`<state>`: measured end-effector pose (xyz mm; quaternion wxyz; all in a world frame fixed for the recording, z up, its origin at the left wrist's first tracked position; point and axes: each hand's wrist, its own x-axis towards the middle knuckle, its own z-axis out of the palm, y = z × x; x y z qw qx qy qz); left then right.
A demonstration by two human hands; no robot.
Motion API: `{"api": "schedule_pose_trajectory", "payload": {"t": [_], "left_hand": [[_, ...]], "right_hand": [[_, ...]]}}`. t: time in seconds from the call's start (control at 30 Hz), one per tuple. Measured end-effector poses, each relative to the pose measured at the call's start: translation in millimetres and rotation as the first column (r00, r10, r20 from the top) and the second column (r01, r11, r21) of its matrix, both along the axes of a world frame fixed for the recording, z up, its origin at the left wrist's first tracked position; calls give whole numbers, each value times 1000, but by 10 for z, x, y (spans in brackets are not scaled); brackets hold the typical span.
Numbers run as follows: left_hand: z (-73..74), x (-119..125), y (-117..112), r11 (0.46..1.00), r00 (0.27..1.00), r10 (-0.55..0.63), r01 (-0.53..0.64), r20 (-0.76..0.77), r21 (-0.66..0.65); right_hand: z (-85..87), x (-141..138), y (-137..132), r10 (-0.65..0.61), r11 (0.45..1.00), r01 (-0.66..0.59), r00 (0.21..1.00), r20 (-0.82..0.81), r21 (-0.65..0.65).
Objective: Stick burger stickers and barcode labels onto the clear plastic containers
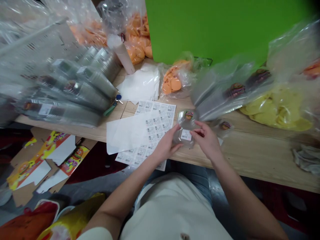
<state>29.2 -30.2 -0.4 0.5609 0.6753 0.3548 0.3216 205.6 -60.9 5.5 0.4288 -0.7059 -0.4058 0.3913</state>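
Observation:
A clear plastic clamshell pack (185, 124) lies on the wooden table in front of me, with a round burger sticker (189, 115) on its upper part and a white barcode label (186, 135) lower down. My left hand (168, 142) grips the pack's left side, thumb below and fingers above. From the right, my right hand (207, 137) has its thumb and fingers closed at the label's right edge. Sheets of barcode labels (157, 128) lie to the left, partly covered by blank white backing paper (126, 133).
Stacked clear packs (85, 86) stand at left, and more nested packs (220, 90) lean at right. Bags hold orange discs (172, 81) and yellow pieces (277, 110). Keys (118, 98) lie near the left stacks. A green panel (225, 30) rises behind. Printed cartons (55, 156) sit below the table.

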Motion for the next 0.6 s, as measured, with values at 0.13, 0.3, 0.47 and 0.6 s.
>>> {"api": "schedule_pose_trajectory", "payload": {"t": [0.13,0.3,0.47,0.6], "left_hand": [[35,1,6,996,999,10,-6,50,-86],[19,-36,33,990,991,-125,128,-54,65],[49,-49,53,977,981,-151,166,-120,130],[92,-86,86,963,974,-199,214,-106,161]], "right_hand": [[1,-12,-18,10,1000,-11,999,44,22],[-22,-89,-61,-2,999,-8,980,200,49],[-12,-118,-185,-121,977,-20,770,626,214],[-71,-82,-258,-26,949,-231,623,782,215]]}}
